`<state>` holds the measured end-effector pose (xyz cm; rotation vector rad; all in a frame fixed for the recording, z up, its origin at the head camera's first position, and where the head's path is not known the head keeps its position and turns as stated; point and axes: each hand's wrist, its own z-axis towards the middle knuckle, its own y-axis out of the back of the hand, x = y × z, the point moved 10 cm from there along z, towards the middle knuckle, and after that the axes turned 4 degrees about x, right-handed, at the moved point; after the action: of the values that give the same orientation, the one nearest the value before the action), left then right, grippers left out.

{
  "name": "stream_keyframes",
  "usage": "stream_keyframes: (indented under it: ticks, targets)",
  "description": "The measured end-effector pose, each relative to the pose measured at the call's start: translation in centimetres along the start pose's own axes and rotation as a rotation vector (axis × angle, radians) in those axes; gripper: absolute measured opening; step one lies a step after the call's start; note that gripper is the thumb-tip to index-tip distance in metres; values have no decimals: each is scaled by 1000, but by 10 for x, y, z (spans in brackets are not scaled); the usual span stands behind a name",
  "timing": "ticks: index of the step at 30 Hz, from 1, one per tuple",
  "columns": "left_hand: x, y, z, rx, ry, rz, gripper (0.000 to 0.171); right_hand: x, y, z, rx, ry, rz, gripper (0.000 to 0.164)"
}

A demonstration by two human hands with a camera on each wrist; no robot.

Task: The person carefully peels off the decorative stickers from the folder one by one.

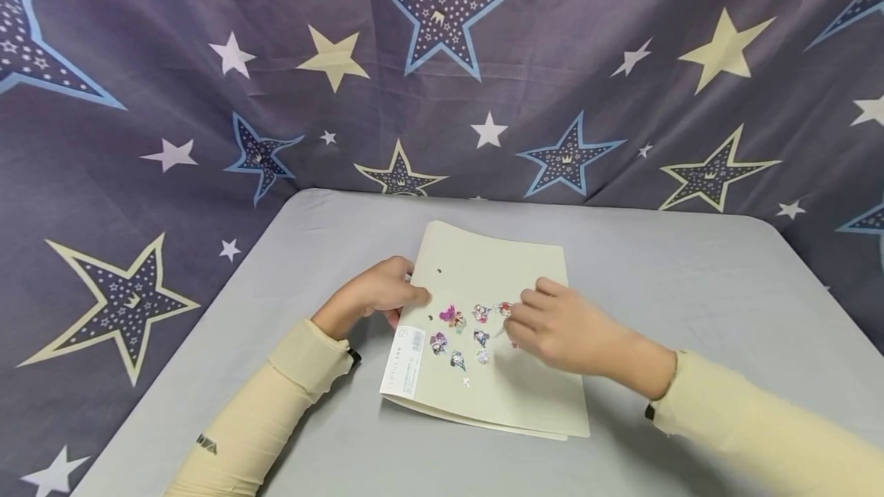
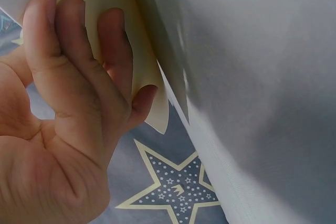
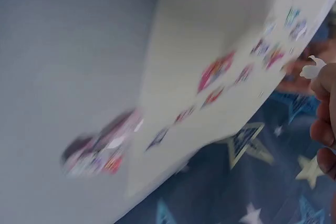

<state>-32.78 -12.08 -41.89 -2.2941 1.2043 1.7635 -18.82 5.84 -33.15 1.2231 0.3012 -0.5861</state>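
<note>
We see a cream folder (image 1: 497, 263) on a grey counter (image 1: 677, 297). The left hand (image 1: 395, 287) grips its left edge, thumb on top. Above the folder, the right hand (image 1: 555, 328) pinches a small whitish sticker (image 3: 312, 70). A cluster of shiny stickers (image 1: 481, 338) already lies across the folder's middle; we judge the decorating partly done, with this piece left to place.
</note>
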Motion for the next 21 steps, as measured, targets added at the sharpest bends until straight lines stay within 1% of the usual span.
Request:
stream_keyframes:
  ticks: [3, 5, 7, 10, 13, 15, 17, 18, 21]
  targets:
    - [0, 0, 0, 1, 2, 2, 27, -23, -4, -14, 3, -77, 14, 31]
    - [0, 1, 0, -1, 4, 3, 27, -37, -8, -25, 13, -120, 18, 30]
    - [1, 1, 0, -4, 5, 2, 27, -51, -12, -37, 24, -158, 25, 21]
    - [0, 2, -1, -10, 4, 4, 27, -69, -19, -54, 46, -209, 36, 2]
    - [1, 2, -1, -12, 10, 0, 28, -83, -25, -69, 70, -254, 33, 14]
    - [1, 1, -2, -13, 14, -6, 29, -89, -29, -78, 93, -283, 31, 15]
    - [1, 1, -2, -11, 12, -10, 29, -93, -36, -85, 140, -308, 22, 13]
    - [0, 0, -1, -11, 9, -10, 29, -94, -40, -88, 178, -318, 17, 12]
    - [-2, 0, -1, -9, -1, -9, 28, -92, -57, -99, 333, -345, 20, 9]
